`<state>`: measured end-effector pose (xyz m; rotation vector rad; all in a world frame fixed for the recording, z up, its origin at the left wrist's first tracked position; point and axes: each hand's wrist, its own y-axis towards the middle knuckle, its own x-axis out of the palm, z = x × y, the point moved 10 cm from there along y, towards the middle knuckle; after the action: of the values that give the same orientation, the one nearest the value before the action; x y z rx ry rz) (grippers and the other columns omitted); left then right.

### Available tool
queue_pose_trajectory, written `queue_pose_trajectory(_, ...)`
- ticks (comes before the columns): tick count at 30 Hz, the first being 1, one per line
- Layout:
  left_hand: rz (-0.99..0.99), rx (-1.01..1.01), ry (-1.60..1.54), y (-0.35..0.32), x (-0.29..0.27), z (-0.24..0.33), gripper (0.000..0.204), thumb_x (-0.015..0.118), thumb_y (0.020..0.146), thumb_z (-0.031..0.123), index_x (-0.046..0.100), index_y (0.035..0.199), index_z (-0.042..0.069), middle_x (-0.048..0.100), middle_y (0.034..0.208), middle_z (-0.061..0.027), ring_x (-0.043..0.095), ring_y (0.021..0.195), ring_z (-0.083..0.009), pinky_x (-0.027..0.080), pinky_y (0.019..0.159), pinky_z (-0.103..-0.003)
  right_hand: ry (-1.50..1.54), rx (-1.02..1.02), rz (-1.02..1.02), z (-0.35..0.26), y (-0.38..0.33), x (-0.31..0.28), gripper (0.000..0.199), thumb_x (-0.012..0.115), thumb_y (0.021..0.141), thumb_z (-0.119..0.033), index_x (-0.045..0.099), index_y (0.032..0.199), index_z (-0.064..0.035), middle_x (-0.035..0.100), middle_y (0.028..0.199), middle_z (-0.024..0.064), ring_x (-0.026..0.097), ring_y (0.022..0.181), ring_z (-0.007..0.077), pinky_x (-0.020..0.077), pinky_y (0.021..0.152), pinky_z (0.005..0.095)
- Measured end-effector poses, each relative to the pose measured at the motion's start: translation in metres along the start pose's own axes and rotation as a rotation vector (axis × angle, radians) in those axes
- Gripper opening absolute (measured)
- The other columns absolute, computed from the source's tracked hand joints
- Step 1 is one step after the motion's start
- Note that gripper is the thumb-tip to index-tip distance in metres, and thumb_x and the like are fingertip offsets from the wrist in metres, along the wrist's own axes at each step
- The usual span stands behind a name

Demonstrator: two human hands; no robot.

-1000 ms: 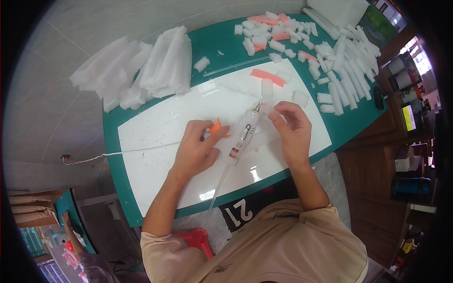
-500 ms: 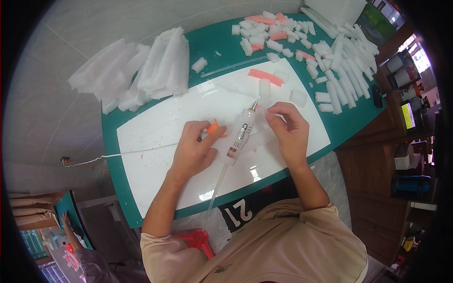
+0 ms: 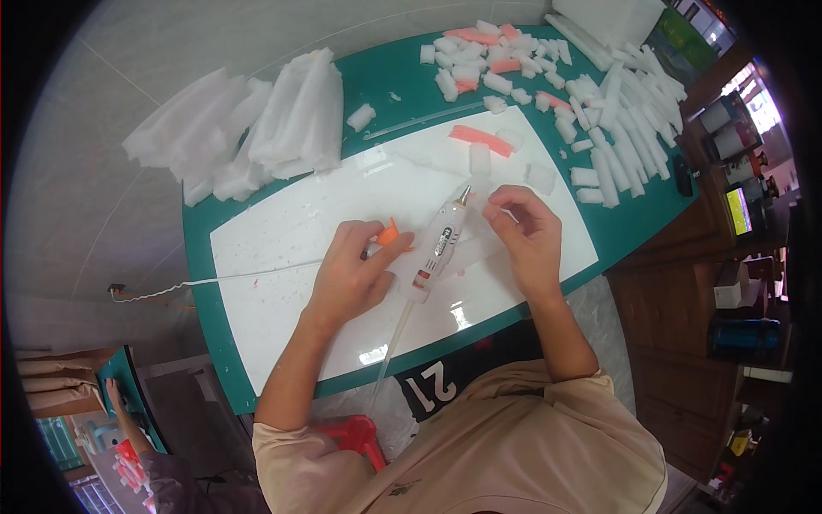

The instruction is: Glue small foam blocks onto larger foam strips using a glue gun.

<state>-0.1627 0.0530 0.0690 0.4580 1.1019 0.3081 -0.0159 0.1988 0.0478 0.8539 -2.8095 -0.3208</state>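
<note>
White plastic forms the body of the glue gun (image 3: 439,244), which is above the middle of a glossy white board (image 3: 300,317), its metal nozzle (image 3: 465,194) angled far and right. The left hand (image 3: 351,265) is curled around its handle, beside the orange trigger (image 3: 390,234). It should feel stiff and fairly light; the handle looks the sound place to grip, as the nozzle may be hot. The translucent glue stick (image 3: 394,338) juts from the near end and probably flexes, while the white cord (image 3: 257,273), running left, could tug.

Right of the nozzle, the right hand (image 3: 533,236) has its thumb and fingertips drawn narrowly together; whether they pinch anything I cannot tell. Farther out lie a pink strip (image 3: 481,140) and a pale foam block (image 3: 479,159), likely soft, nearly weightless and easily dented, best lifted lightly by the sides. At far right are loose foam pieces (image 3: 497,83); at far left, bulky foam bundles (image 3: 300,116).
</note>
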Motion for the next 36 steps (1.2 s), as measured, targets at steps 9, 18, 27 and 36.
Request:
queue_pose_trajectory(9,0.034,0.018,0.078,0.000,-0.002,0.006,0.054,0.063,0.057,-0.005,0.067,0.109,0.011,0.054,0.102,-0.0121,0.054,0.090,-0.0294,0.048,0.077,-0.036,0.117,0.137,0.031,0.010,0.001,-0.002,0.016,0.066,0.085,0.000,0.062,0.101,0.0010,0.061,0.101,0.0055,0.058,0.096,0.0132,0.0470,0.087,0.0258)
queue_pose_trajectory(18,0.065,0.071,0.162,0.000,-0.005,0.013,0.053,0.064,0.058,-0.004,0.068,0.109,0.013,0.055,0.102,-0.0113,0.054,0.089,-0.0277,0.048,0.074,-0.033,0.170,0.240,0.045,0.016,0.001,-0.005,0.020,0.065,0.086,-0.005,0.062,0.104,0.0009,0.065,0.094,0.0057,0.060,0.086,0.0114,0.0465,0.080,0.0229)
queue_pose_trajectory(27,0.091,0.108,0.224,0.000,-0.006,0.018,0.049,0.063,0.061,-0.003,0.069,0.108,0.013,0.056,0.101,-0.0101,0.055,0.086,-0.0257,0.047,0.072,-0.033,0.184,0.323,0.024,0.023,0.000,-0.004,0.023,0.064,0.086,0.000,0.061,0.108,0.0003,0.060,0.107,0.0059,0.060,0.094,0.0127,0.0490,0.084,0.0269)
queue_pose_trajectory(36,0.092,0.171,0.338,0.000,-0.006,0.024,0.044,0.065,0.067,0.003,0.068,0.109,0.013,0.056,0.101,-0.0103,0.055,0.085,-0.0245,0.046,0.071,-0.032,0.179,0.324,0.062,0.021,0.000,-0.006,0.023,0.066,0.085,-0.006,0.063,0.107,0.0020,0.065,0.093,0.0064,0.061,0.084,0.0119,0.0466,0.079,0.0221)
